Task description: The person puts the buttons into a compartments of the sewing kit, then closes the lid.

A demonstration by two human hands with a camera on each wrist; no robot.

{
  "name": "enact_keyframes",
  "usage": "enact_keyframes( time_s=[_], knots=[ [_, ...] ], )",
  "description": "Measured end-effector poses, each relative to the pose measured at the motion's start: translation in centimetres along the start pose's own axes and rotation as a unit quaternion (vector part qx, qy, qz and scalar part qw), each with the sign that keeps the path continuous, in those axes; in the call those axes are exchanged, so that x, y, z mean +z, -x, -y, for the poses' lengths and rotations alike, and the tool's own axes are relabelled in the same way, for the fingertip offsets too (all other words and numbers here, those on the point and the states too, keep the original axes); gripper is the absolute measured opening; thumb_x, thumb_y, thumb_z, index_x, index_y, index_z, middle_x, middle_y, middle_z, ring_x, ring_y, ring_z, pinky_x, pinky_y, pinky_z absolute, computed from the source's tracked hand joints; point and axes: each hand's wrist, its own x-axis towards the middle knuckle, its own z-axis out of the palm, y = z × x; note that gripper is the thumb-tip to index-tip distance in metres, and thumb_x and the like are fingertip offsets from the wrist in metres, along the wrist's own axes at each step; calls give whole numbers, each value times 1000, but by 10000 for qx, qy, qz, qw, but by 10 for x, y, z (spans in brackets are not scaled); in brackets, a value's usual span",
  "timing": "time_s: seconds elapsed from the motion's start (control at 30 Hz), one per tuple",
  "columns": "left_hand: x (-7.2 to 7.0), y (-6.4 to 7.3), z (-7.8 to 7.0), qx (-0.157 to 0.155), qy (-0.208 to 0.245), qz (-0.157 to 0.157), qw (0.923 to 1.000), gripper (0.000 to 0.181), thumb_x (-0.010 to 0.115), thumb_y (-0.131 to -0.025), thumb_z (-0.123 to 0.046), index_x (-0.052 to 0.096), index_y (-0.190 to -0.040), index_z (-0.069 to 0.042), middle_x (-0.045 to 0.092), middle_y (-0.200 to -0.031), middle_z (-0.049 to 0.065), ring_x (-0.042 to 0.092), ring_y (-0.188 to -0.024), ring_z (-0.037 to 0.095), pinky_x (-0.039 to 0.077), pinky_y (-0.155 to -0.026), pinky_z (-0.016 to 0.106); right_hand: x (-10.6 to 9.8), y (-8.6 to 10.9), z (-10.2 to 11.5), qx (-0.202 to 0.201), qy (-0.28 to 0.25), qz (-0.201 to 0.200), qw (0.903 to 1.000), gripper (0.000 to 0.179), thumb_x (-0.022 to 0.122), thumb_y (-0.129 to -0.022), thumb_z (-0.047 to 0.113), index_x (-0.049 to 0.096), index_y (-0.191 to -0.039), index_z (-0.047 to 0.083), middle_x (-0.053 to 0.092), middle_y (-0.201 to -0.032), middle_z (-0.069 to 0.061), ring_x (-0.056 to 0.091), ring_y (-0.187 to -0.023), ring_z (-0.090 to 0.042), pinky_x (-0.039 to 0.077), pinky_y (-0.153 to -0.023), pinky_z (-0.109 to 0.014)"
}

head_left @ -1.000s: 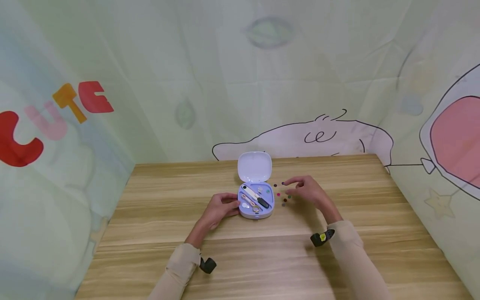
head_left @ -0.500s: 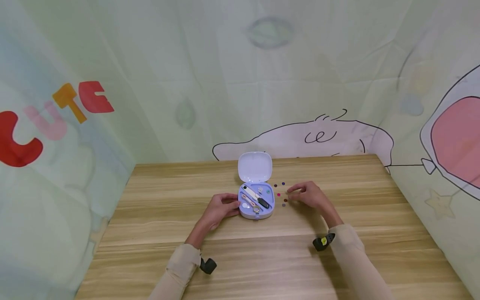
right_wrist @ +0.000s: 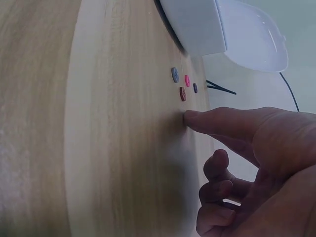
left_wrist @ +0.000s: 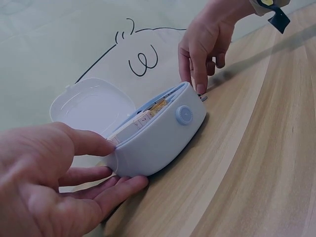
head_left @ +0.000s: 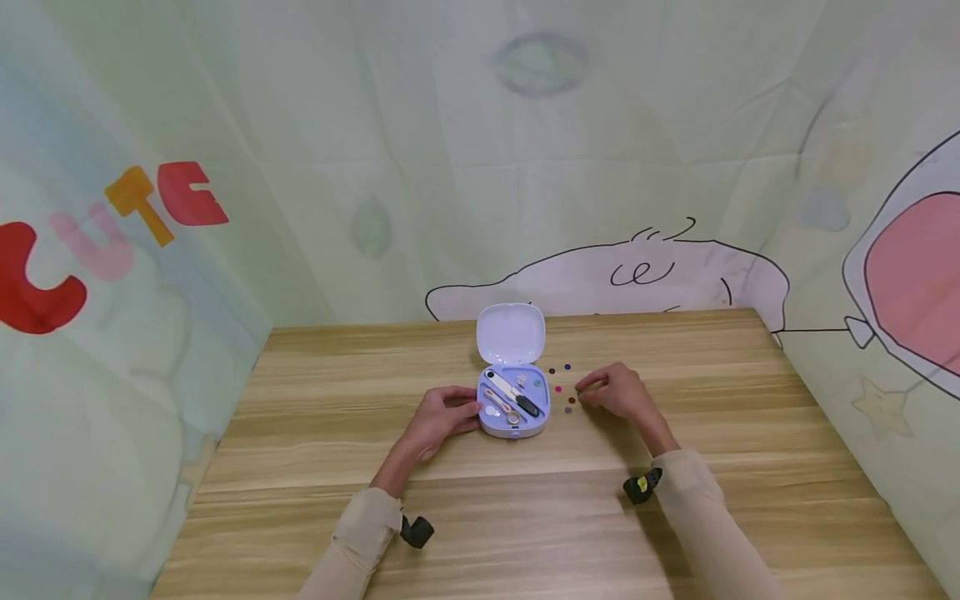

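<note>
A pale blue sewing box (head_left: 513, 432) stands on the table with its white lid (head_left: 511, 333) raised. My left hand (head_left: 438, 419) holds the box by its left side, thumb at the rim and other fingers lower against the wall. Inside the tray lie a white tool with a black handle (head_left: 527, 406) and a small pink-handled tool (head_left: 498, 398). To the right of the box, my right hand (head_left: 618, 392) pinches a small dark green button at the tabletop, mostly hidden by the fingertips. Beside them lie loose buttons, including a pink button (right_wrist: 187, 80) and a red-brown button (right_wrist: 182, 94).
A grey-blue button (right_wrist: 175, 75) and a dark blue button (head_left: 567, 367) lie on the wooden table (head_left: 337, 358). A yellow measuring tape (left_wrist: 157, 107) shows inside the box. Printed cloth (head_left: 337, 167) surrounds the table's back and sides.
My right hand has drawn back slightly toward me from the dark blue button, and its thumb and finger have closed over the green button. The left hand and box look nearly unmoved.
</note>
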Motion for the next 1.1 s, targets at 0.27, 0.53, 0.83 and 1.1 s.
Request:
enact_keyframes(
  time_s=[0.27, 0.53, 0.83, 1.1],
  knots=[
    [0, 0, 0, -1, -21, -40, 10000, 34, 63, -100, 7, 58, -133, 14, 61, -122, 26, 68, -100, 24, 63, -91, 40, 2, 1, 4, -33, 153, -97, 9998, 11, 80, -88, 8, 82, -99, 9, 73, -86, -3, 63, -75, -19, 53, -65, -28],
    [0, 0, 0, 13, -37, -38, 10000, 34, 63, -100, 6, 58, -133, 14, 60, -123, 26, 68, -101, 25, 63, -91, 40, 3, 0, 3, -92, 211, -99, 9997, 4, 80, -88, 10, 78, -92, 8, 69, -80, -3, 60, -72, -19, 49, -60, -28],
    [0, 0, 0, -33, -84, -50, 9999, 35, 63, -101, 5, 58, -134, 13, 59, -125, 27, 68, -104, 27, 62, -93, 41, 6, 1, 2, 8, 165, -105, 9998, 3, 78, -89, 9, 78, -92, 8, 70, -82, -4, 60, -74, -20, 51, -62, -27],
    [0, 1, 0, -12, -134, -41, 9999, 34, 63, -101, 4, 58, -134, 13, 59, -126, 27, 68, -106, 28, 62, -93, 42, 5, 5, 4, 45, 125, 12, 9999, 4, 76, -92, 10, 79, -90, 8, 70, -83, -4, 59, -75, -20, 50, -62, -28]
  ],
)
